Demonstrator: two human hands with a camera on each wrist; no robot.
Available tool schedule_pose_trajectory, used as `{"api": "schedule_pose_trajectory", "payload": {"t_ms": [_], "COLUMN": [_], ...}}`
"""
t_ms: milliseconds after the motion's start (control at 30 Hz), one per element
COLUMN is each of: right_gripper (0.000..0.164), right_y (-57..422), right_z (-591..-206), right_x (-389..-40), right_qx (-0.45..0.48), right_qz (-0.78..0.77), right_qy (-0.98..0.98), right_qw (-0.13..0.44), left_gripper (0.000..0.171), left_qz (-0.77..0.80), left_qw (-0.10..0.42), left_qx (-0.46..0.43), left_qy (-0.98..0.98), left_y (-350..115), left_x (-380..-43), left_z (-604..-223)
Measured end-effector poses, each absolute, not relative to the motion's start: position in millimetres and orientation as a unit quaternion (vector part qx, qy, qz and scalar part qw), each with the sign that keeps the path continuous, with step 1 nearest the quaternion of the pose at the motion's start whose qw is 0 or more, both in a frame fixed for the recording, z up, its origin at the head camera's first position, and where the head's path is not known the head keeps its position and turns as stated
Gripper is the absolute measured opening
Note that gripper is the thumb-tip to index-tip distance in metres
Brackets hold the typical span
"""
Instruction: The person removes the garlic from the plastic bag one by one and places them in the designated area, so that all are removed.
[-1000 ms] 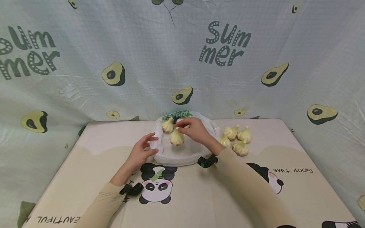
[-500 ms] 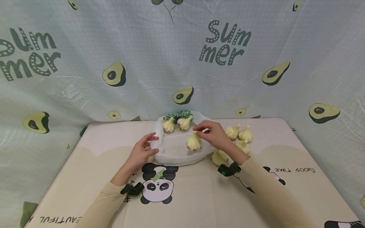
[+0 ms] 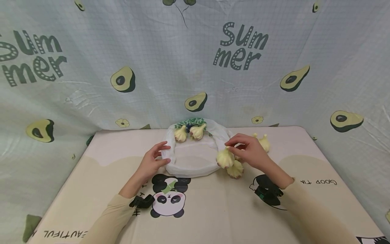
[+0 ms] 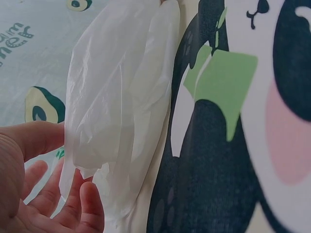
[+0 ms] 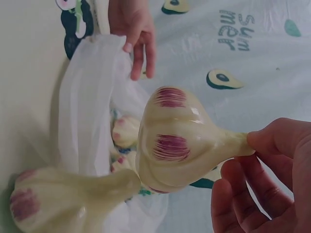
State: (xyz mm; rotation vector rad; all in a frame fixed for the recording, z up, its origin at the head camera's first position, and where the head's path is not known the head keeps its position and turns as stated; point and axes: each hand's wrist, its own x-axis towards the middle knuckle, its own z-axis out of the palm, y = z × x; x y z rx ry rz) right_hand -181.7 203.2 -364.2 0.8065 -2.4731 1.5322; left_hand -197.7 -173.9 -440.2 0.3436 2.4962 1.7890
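Note:
In the head view, my right hand (image 3: 250, 150) pinches a garlic bulb (image 3: 225, 158) by its stem at the right rim of a white plastic bag (image 3: 192, 171). Purple streaks mark the cream bulb up close in the right wrist view, with thumb and fingers at the stem tip. My left hand (image 3: 152, 159) rests at the bag's left rim, fingers spread and relaxed; the left wrist view has the thumb tip hidden behind the plastic (image 4: 112, 97). Two garlic bulbs (image 3: 197, 131) sit inside the bag at its far side.
Right of the bag lie several more garlic bulbs (image 3: 235, 169), partly covered by my right hand and the held bulb. The table cloth (image 3: 207, 210) has panda prints. Behind the table hangs a curtain (image 3: 158, 67) with avocado prints.
My right hand has carried the garlic bulb rightward from over the bag's middle to its right rim, uncovering the two bulbs inside. My left hand has stayed at the left rim.

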Motion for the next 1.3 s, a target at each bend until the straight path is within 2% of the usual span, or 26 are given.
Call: {"api": "schedule_pose_trajectory", "payload": {"t_ms": [133,367,600,900,1300], "right_gripper": [0.013,0.016,0.018,0.016,0.016], "right_y": [220,251,276,292,288], "right_z": [-362,-357,-363,-391,-410], "right_x": [-175,-164,-155,-151,-153], "right_qx": [0.264,0.245,0.22,0.204,0.218], "right_qz": [0.488,0.465,0.441,0.415,0.401], "right_qy": [-0.829,-0.844,-0.859,-0.878,-0.883], "right_qw": [0.076,0.105,0.135,0.123,0.108], "left_gripper": [0.069,0.065,0.066,0.066,0.065], "left_qz": [0.576,0.568,0.566,0.566,0.568], "left_qw": [0.029,0.035,0.037,0.038,0.036], "left_qx": [0.111,0.114,0.114,0.109,0.105], "left_qy": [0.809,0.814,0.815,0.816,0.816], "left_y": [-172,-163,-162,-163,-163], "left_x": [-197,-181,-179,-179,-177], "left_z": [-438,-406,-401,-403,-403]}}
